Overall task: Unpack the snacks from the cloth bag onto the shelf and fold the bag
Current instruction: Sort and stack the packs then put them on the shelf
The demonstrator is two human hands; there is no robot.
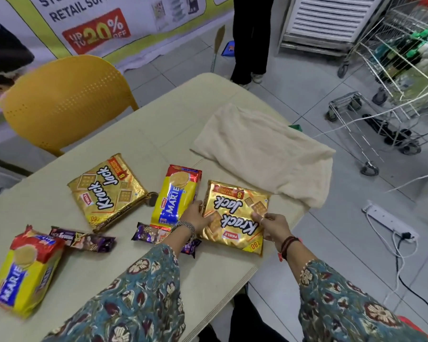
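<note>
A gold Krack Jack pack (235, 213) lies flat near the table's right edge. My left hand (195, 215) grips its left side and my right hand (269, 224) grips its right side. The cream cloth bag (265, 149) lies slack just beyond it. A second Krack Jack pack (106, 191) rests to the left. One Marie pack (176, 196) lies beside my left hand, another Marie pack (25, 270) at the near left. Two purple snack bars (84, 239) (151, 234) lie between them, the right one partly under my left forearm.
The beige table (59, 211) ends close to the right of the held pack. A yellow chair (64, 102) stands at the far left. A person's legs (251, 38) stand beyond the table. Wire shopping trolleys (400, 77) and a power strip (388, 222) with cables occupy the floor on the right.
</note>
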